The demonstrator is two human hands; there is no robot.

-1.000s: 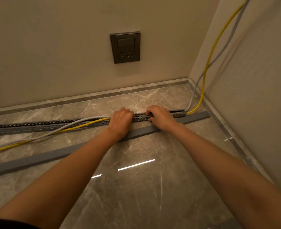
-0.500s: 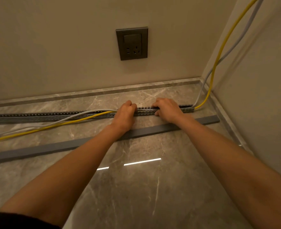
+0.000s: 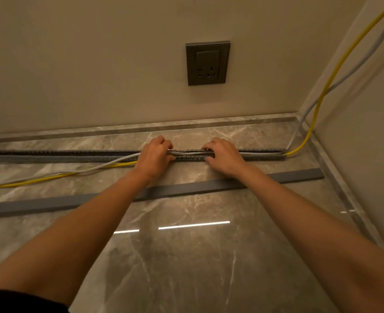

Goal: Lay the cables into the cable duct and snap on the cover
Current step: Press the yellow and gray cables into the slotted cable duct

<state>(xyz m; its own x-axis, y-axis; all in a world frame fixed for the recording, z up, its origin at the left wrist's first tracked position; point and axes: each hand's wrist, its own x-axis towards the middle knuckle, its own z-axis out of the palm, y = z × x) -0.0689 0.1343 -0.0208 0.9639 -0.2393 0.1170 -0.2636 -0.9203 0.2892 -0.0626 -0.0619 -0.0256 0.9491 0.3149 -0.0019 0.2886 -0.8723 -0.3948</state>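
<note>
A long grey slotted cable duct (image 3: 50, 155) lies on the marble floor along the back wall. A yellow cable (image 3: 39, 180) and a grey cable (image 3: 109, 164) come down the right wall, enter the duct at its right end and leave it at my left hand, trailing loose to the left. My left hand (image 3: 154, 158) and my right hand (image 3: 225, 157) press on the cables over the duct, fingers curled across its top. The flat grey cover strip (image 3: 186, 189) lies loose on the floor in front of the duct.
A dark wall socket (image 3: 207, 63) sits on the back wall above the duct. The right wall (image 3: 362, 141) closes the corner just past the duct's end. A marble skirting (image 3: 231, 123) runs along both walls. Glossy floor (image 3: 186, 256) spreads toward me.
The camera view has shifted so the corner and socket sit further right. Both hands stay on the duct, slightly wider apart, with a stretch of cable showing between them.
</note>
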